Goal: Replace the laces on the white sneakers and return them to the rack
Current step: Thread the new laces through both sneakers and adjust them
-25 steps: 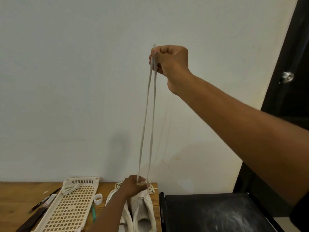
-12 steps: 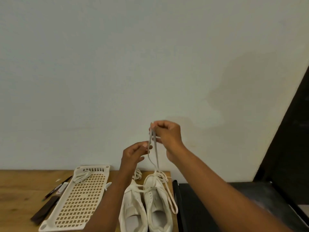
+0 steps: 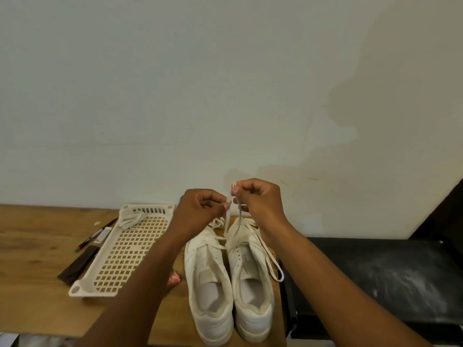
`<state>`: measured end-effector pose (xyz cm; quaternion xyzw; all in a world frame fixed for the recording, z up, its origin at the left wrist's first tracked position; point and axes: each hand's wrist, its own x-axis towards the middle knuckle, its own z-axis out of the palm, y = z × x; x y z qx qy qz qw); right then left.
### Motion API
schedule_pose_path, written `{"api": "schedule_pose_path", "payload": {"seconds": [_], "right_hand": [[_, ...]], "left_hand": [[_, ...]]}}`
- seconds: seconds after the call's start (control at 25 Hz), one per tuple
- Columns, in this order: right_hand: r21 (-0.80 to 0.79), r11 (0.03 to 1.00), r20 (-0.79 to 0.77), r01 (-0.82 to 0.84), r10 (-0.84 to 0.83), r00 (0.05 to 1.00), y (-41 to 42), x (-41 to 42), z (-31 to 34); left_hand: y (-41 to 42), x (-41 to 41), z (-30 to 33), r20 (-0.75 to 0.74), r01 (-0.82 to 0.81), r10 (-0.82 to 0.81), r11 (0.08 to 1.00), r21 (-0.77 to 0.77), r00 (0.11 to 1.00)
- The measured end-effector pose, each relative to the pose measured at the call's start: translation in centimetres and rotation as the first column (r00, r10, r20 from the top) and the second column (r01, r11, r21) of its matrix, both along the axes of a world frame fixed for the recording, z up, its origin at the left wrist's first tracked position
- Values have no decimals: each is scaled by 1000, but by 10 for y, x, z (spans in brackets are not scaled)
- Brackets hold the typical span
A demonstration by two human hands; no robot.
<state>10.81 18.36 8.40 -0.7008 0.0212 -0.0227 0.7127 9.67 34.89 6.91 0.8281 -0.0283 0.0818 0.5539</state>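
Two white sneakers stand side by side on the wooden table (image 3: 37, 261), heels toward me: the left sneaker (image 3: 208, 289) and the right sneaker (image 3: 253, 284). A white lace (image 3: 271, 261) runs up from the right sneaker's front and loops over its right side. Both hands hover just above the toes. My right hand (image 3: 258, 199) pinches both upper lace ends. My left hand (image 3: 200, 209) pinches one strand just below, fingertips almost touching the right hand.
A cream perforated plastic rack (image 3: 125, 251) lies left of the sneakers with another bundled lace (image 3: 130, 219) in its far end. Pens (image 3: 96, 235) and a dark flat strip (image 3: 77, 265) lie further left. A black surface (image 3: 375, 276) adjoins the table on the right. A wall stands close behind.
My right hand came down from high overhead to just above the sneakers, so the lace went slack. My left hand rose from the shoe to meet it. The camera tilted downward.
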Motion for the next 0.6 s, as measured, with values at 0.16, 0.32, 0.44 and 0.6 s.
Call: {"api": "schedule_pose_path", "payload": {"seconds": [0.16,0.32,0.44,0.6], "right_hand": [[92,993,-87,77,-69,994,-23,9,3],[-220,852,80,475,-469,879,-83,23,8],[-440,624,323,645,-561,763,-116,21,7],[-610,696,273,378,-263,925,-110,22,-7]], "left_hand": [[34,6,-14,-27,-323,329,936,143,944],[71,-3,-24,-91,-521,565,804,286,820],[68,-8,-25,-162,-415,527,794,443,834],[44,-6,-22,-188,-271,441,780,565,878]]}}
